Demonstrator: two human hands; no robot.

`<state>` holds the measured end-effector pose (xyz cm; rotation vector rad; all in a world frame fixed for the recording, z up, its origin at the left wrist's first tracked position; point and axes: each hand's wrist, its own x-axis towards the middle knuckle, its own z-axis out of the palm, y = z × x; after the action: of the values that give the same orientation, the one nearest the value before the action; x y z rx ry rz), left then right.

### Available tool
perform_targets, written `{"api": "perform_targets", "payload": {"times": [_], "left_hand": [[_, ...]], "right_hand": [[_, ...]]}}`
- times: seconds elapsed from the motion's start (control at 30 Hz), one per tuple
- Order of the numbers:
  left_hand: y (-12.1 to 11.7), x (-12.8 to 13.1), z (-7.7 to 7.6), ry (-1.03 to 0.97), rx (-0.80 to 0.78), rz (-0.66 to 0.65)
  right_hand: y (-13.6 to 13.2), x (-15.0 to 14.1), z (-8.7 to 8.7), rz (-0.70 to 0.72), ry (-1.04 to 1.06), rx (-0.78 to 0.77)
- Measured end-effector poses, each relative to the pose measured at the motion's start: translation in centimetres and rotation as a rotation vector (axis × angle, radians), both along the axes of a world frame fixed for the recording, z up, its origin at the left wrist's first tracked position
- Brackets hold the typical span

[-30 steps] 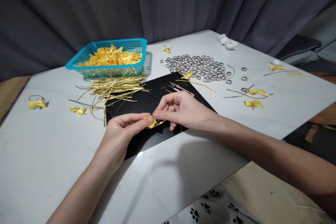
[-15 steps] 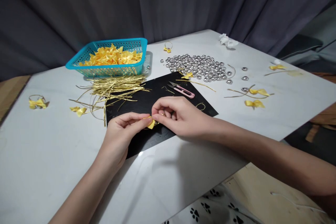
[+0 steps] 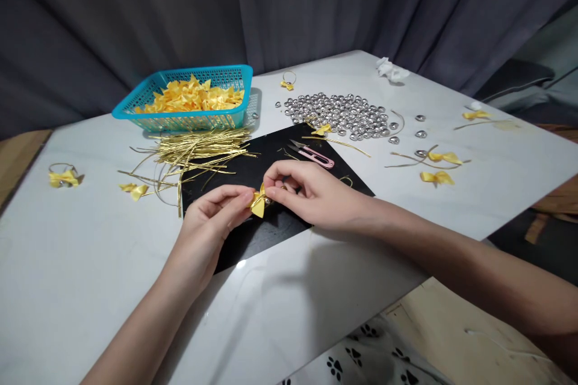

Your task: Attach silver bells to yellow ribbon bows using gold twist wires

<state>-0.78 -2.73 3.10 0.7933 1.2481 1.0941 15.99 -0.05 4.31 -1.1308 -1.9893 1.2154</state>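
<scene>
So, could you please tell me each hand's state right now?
Left hand: closed, pinching the yellow bow.
Right hand: closed, fingers at the yellow bow's other side.

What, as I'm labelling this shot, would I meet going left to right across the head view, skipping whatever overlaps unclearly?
Leftmost bow, wired bow, left hand, held bow, right hand, white scrap, loose bow, rightmost bow.

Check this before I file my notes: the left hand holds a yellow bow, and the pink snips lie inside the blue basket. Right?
No: the pink snips lie on the black mat, not inside the blue basket, as the head view shows.
</scene>
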Motion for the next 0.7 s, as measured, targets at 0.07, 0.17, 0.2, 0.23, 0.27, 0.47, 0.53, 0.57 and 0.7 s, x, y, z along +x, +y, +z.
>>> {"api": "perform_targets", "payload": {"times": [0.07, 0.17, 0.2, 0.23, 0.27, 0.47, 0.53, 0.57, 0.7], "left_hand": [[-0.1, 0.1, 0.1, 0.009, -0.005, 0.001], [-0.2, 0.2, 0.1, 0.021, -0.001, -0.002], [-0.2, 0.3, 0.1, 0.022, 0.0, -0.003], [-0.2, 0.3, 0.0, 0.021, -0.001, -0.003], [-0.2, 0.4, 0.0, 0.019, -0.003, -0.003], [-0.2, 0.4, 0.0, 0.017, -0.009, 0.014], [-0.2, 0.4, 0.0, 0.011, -0.004, 0.018], [-0.2, 0.4, 0.0, 0.009, -0.001, 0.02], [-0.3, 0.7, 0.0, 0.021, 0.006, 0.024]], "right_hand": [[-0.1, -0.1, -0.3, -0.023, 0.001, -0.009], [-0.2, -0.3, -0.6, -0.046, 0.013, -0.019], [-0.2, -0.3, -0.7, -0.049, 0.016, -0.016], [-0.2, -0.3, -0.7, -0.051, 0.014, -0.01], [-0.2, -0.3, -0.7, -0.052, 0.01, -0.003], [-0.2, -0.2, -0.5, -0.051, 0.002, 0.001], [-0.3, -0.3, -0.6, -0.058, 0.011, -0.002], [-0.3, -0.3, -0.7, -0.063, 0.019, 0.001], [-0.6, -0.5, -1.2, -0.072, 0.032, 0.031]]}}
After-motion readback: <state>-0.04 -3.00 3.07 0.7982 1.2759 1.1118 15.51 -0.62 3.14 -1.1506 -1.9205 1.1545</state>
